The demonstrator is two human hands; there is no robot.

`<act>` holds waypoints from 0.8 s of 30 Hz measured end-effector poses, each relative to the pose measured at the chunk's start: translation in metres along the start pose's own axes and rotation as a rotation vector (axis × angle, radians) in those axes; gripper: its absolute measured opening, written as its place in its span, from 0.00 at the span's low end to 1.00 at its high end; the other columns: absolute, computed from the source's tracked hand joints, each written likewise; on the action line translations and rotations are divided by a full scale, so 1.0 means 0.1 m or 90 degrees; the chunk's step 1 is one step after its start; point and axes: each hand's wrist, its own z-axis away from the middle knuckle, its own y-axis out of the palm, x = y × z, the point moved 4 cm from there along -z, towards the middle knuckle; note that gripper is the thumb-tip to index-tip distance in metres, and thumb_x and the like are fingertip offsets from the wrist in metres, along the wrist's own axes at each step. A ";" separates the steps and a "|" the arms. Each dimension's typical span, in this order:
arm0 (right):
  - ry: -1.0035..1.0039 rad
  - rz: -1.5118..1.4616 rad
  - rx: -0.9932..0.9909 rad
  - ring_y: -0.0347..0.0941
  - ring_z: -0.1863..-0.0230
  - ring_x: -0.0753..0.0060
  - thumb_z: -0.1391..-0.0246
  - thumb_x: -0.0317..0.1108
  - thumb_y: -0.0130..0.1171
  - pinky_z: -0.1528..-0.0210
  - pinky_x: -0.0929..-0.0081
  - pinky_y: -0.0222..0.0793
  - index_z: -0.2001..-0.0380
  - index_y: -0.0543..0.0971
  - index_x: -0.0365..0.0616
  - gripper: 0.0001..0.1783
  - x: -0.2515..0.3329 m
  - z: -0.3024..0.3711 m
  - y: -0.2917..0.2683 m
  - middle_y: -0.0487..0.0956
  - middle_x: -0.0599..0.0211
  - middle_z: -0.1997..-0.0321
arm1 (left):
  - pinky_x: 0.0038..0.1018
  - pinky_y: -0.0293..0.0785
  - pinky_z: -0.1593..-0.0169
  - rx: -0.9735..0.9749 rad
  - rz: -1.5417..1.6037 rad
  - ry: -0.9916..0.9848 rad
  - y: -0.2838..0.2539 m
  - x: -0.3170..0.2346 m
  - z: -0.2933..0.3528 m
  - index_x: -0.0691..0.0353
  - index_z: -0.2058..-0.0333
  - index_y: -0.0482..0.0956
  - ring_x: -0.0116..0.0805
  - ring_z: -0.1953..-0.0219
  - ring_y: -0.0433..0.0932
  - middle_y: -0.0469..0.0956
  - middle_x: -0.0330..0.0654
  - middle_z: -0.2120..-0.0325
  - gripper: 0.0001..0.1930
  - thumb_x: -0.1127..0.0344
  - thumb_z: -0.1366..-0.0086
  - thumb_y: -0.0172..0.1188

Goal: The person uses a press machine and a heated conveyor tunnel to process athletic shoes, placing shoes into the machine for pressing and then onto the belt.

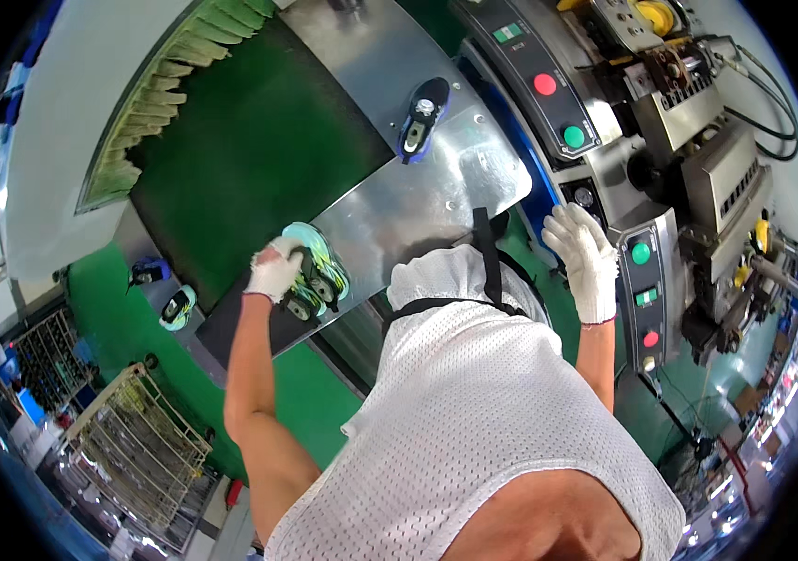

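Note:
My left hand point(275, 269), in a white knit glove, is at the near end of a steel table point(371, 220). Its fingers are closed on a teal and lime-green shoe point(301, 301), partly covering it. Close against that one lies a matching shoe point(326, 266). My right hand point(584, 257), gloved likewise, is raised beside the machine's control panel point(644, 294) with its fingers stretched out and nothing in them. Farther up the table a black and purple shoe point(425, 120) stands alone.
A dark green conveyor belt point(259, 140) runs under a fringed curtain point(151, 107). Two more shoes, one dark point(149, 271) and one teal-edged point(178, 309), sit on its left edge. A second button panel point(544, 84) borders the machine at right. A wire rack cart point(137, 439) stands lower left.

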 end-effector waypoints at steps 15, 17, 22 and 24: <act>-0.039 0.110 -0.161 0.76 0.38 0.68 0.35 0.40 0.63 0.34 0.70 0.70 0.38 0.76 0.35 0.27 0.64 0.60 -0.04 0.81 0.57 0.40 | 0.45 0.77 0.43 0.300 -0.070 -0.012 -0.37 -0.71 -0.59 0.67 0.44 0.78 0.45 0.46 0.81 0.81 0.52 0.48 0.26 0.63 0.40 0.68; -0.149 0.085 -0.221 0.76 0.38 0.69 0.34 0.41 0.63 0.35 0.69 0.72 0.37 0.75 0.36 0.28 0.59 0.61 -0.50 0.81 0.57 0.40 | 0.42 0.75 0.40 0.177 -0.204 0.138 -0.43 -1.40 -0.47 0.70 0.45 0.77 0.47 0.45 0.80 0.79 0.53 0.48 0.24 0.63 0.36 0.68; -0.272 0.216 -0.383 0.74 0.35 0.66 0.34 0.44 0.62 0.31 0.68 0.67 0.34 0.72 0.36 0.32 1.08 0.74 -1.50 0.78 0.55 0.35 | 0.43 0.72 0.37 0.027 0.128 0.126 -0.10 -2.64 -0.26 0.71 0.40 0.72 0.51 0.41 0.76 0.75 0.57 0.44 0.23 0.72 0.33 0.62; -0.306 0.199 -0.465 0.72 0.33 0.65 0.35 0.43 0.63 0.30 0.67 0.66 0.34 0.72 0.34 0.32 1.18 0.65 -2.03 0.76 0.54 0.33 | 0.42 0.72 0.36 0.044 0.150 0.175 0.18 -2.94 -0.25 0.71 0.40 0.71 0.51 0.41 0.76 0.74 0.56 0.42 0.23 0.72 0.33 0.62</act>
